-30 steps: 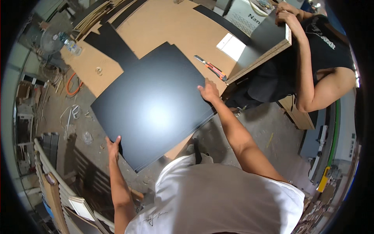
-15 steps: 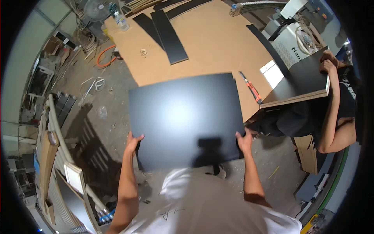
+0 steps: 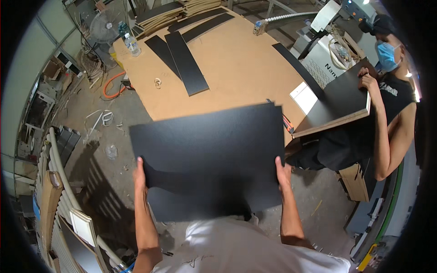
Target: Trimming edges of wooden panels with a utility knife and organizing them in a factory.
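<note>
A large black panel [image 3: 209, 154] spans the space before me, raised off the table's near edge with its far side overlapping it. My left hand [image 3: 140, 175] grips its left edge, thumb lying on the top face and fingers out of sight beneath. At the opposite edge my right hand [image 3: 283, 174] holds it the same way. Beyond the panel's far right corner a red-and-black utility knife [image 3: 287, 124] lies on the table, partly covered by the panel.
The brown table [image 3: 232, 63] bears narrow black strips [image 3: 187, 63], stacked boards and a plastic bottle [image 3: 132, 45]. On the right a masked person [image 3: 393, 100] holds another dark board [image 3: 337, 107] beside a white sheet [image 3: 303, 98]. Corrugated hoses [image 3: 63, 159] run along the left; a fan [image 3: 105, 26] stands behind.
The panel has come up closer to my view and its bright glare is gone. Both hands still grip it. My view has tilted up, showing more of the other person.
</note>
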Demonstrator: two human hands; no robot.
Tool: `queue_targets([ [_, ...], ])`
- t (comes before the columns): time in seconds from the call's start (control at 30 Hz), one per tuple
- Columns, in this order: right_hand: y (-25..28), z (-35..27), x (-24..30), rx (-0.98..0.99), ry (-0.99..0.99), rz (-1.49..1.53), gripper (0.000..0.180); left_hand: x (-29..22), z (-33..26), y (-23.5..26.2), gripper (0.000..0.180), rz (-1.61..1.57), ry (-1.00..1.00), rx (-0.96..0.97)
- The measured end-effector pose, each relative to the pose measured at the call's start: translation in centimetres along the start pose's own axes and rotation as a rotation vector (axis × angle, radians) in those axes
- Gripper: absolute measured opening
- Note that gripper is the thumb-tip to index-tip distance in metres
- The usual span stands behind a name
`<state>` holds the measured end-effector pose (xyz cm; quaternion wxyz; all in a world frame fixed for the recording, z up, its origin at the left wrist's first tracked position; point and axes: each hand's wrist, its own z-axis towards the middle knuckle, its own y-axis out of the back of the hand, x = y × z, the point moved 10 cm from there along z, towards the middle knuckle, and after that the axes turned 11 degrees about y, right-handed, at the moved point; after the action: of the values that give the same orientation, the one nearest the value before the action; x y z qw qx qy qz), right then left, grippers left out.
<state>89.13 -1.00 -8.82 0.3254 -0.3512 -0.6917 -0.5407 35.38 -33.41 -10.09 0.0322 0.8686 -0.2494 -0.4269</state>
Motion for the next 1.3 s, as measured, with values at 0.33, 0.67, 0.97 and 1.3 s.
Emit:
queue_targets([
  [0.33, 2.7, 3.2, 0.9, -0.147, 0.602, 0.554, 0.079, -7.1, -1.5, 7.7, 0.092, -0.564, -0.748, -0.028],
  [0.67, 5.5, -3.0, 3.2, -0.051, 0.502, 0.645, 0.06, -10.9, -9.3, 7.8, 0.066, -0.283, -0.914, 0.295],
  [0.97, 6.8, -3.8, 6.9, -0.136, 0.545, 0.302, 0.041, -9.7, -7.4, 8.1, 0.049, -0.105, -0.715, 0.244],
  [1.3, 4.7, -1.7, 7.3, -0.055, 0.579, 0.655, 0.062, -23.7, -44.4, -7.4, 0.097, 0.535, -1.61, -0.078],
])
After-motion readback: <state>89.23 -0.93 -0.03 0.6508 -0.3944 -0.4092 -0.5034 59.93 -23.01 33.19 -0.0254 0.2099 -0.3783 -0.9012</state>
